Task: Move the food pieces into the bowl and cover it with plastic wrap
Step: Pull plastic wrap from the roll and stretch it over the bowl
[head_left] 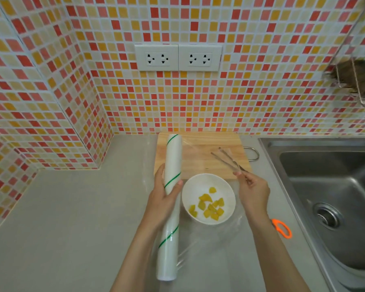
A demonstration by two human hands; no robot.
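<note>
A white bowl (190,186) stands on the grey counter in front of a wooden cutting board (200,163). Several yellow food pieces (210,207) lie inside it. My left hand (161,200) grips a long white roll of plastic wrap (172,159) with green stripes, held just left of the bowl. A clear sheet of wrap (217,239) stretches from the roll to the right, over the bowl and part of the board. My right hand (253,191) pinches the sheet's far edge to the right of the bowl.
Metal tongs (226,159) lie on the board under the film. Orange-handled scissors (281,227) rest on the counter beside my right forearm. A steel sink (329,186) fills the right side. Tiled walls with sockets (178,57) close the back and left.
</note>
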